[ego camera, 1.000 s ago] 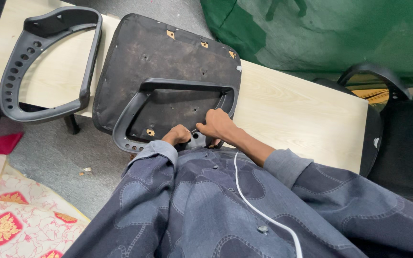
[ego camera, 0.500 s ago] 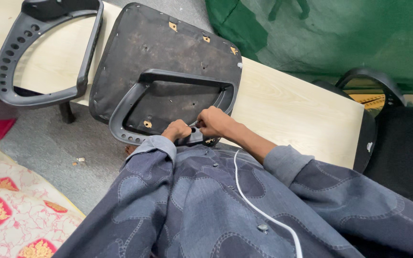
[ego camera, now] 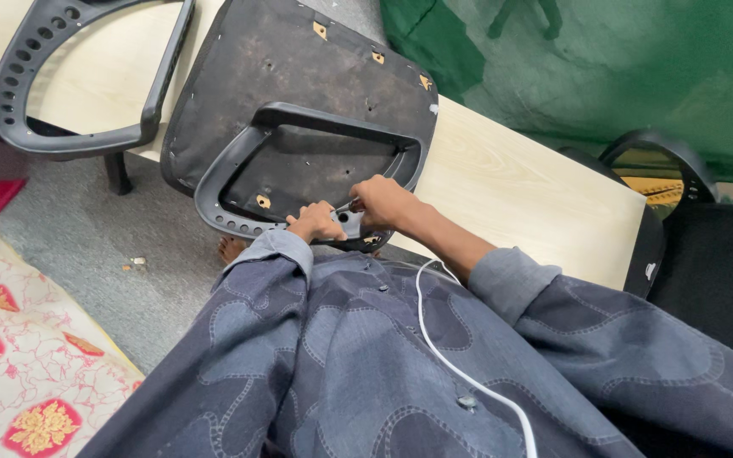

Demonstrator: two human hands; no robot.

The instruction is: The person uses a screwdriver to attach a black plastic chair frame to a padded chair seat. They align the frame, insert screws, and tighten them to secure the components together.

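Note:
An upturned chair seat [ego camera: 299, 76], dark and worn on its underside, lies on a light wooden table [ego camera: 519, 178]. A dark plastic armrest [ego camera: 239, 161] rests on top of it. My left hand [ego camera: 316, 224] grips the near end of that armrest. My right hand [ego camera: 383, 202] pinches a small metal piece against the armrest's near mounting plate [ego camera: 351, 222]. Both hands sit close together at the seat's near edge.
A second armrest [ego camera: 69, 76] lies on the table at the far left. A black chair part [ego camera: 706, 237] stands at the right. A green sheet [ego camera: 604, 59] covers the back. A patterned mat [ego camera: 19, 356] lies on the grey floor at the left. A white cable [ego camera: 460, 365] runs down my shirt.
Both hands stay at the armrest's near end. The view has shifted slightly, so the seat and armrests sit a bit further left and higher than before.

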